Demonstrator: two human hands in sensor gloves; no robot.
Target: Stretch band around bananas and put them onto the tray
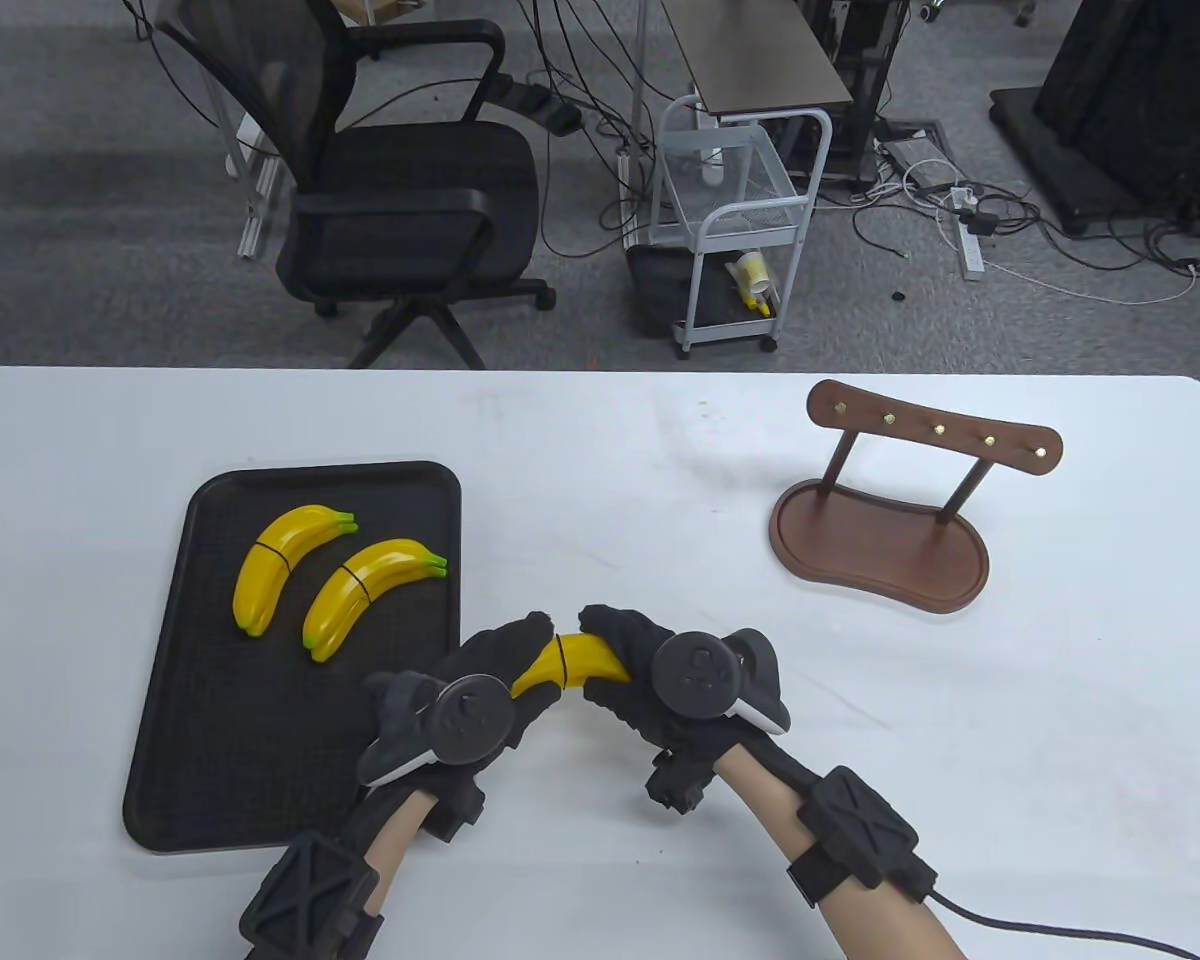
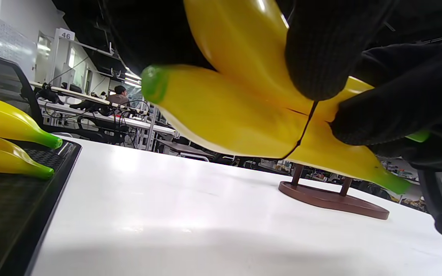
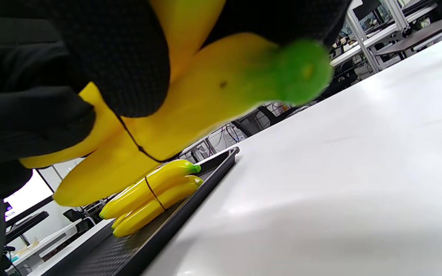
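Both gloved hands hold one bunch of glossy yellow plastic bananas with green tips (image 1: 572,662) just above the white table (image 1: 600,480), near its front edge and just right of the black rectangular tray (image 1: 205,760). The left hand (image 1: 480,690) grips the bunch's left end with curled fingers, and the right hand (image 1: 650,670) wraps round its right end. A thin black elastic band (image 1: 561,660) circles the middle of the bunch, in the yellow gap between the two hands. In the left wrist view the band (image 2: 304,128) runs across the underside of two bananas lying side by side, with a gloved fingertip (image 2: 322,53) pressed on the fruit just above it. The right wrist view shows the same band (image 3: 131,140) cutting across the yellow skin beside a dark finger.

Two more banded banana bunches lie on the tray's far half, one to the left (image 1: 285,565) and one to the right (image 1: 365,590), side by side and apart, green stems pointing right. A brown wooden stand with a row of brass pegs (image 1: 895,500) rests on the table, well apart to the right.
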